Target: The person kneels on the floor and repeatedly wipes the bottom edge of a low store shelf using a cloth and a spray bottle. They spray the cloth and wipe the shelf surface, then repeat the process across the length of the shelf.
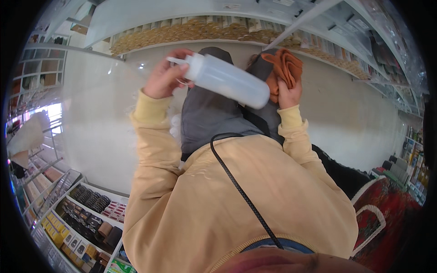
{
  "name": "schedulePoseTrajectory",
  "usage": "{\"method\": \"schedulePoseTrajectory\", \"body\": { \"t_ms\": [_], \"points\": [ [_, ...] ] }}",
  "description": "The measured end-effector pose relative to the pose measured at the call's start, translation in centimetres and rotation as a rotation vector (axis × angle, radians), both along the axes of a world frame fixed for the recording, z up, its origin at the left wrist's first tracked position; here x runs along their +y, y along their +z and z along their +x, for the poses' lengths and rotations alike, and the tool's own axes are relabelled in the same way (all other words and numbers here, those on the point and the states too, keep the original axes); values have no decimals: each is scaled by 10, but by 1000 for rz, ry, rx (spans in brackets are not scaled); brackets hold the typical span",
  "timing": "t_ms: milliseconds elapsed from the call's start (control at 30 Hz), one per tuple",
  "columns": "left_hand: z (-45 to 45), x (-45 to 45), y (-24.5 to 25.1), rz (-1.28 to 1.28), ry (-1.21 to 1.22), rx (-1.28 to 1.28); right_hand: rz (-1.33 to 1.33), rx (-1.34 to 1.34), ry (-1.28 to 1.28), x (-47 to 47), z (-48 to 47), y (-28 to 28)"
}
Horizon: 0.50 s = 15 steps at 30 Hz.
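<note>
My left hand [167, 75] is closed around the white cap [194, 68] of a translucent plastic squeeze bottle [235, 83]. A thin nozzle pokes out between my fingers. The bottle lies slanted above my grey trousers [211, 112], its base towards the right. Folded orange cloth [285, 68] is bunched in my right hand [289, 94], beside the bottle's base. Whether cloth and bottle touch, I cannot tell.
Ahead runs a low white shelf [252, 41] packed with rolled or cylindrical goods with tan ends [191, 30]. At lower left stands a display rack [114, 196] of small boxed goods. A red patterned bag with a rope handle [382, 218] is at my right, over the pale floor [99, 136].
</note>
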<state>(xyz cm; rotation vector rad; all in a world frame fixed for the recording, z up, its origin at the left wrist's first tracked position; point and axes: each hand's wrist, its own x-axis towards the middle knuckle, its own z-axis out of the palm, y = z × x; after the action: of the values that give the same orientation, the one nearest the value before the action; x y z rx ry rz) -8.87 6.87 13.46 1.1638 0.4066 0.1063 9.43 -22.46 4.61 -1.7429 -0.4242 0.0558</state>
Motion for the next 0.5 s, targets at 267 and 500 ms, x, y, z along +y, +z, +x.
{"method": "schedulePoseTrajectory", "body": {
  "t_ms": [267,500],
  "points": [
    [25,-98,-54,-186,-50,134,99,293,337,-4,-35,16],
    [25,-134,-71,-274,101,11,181,470,335,-5,-35,21]
  ]
}}
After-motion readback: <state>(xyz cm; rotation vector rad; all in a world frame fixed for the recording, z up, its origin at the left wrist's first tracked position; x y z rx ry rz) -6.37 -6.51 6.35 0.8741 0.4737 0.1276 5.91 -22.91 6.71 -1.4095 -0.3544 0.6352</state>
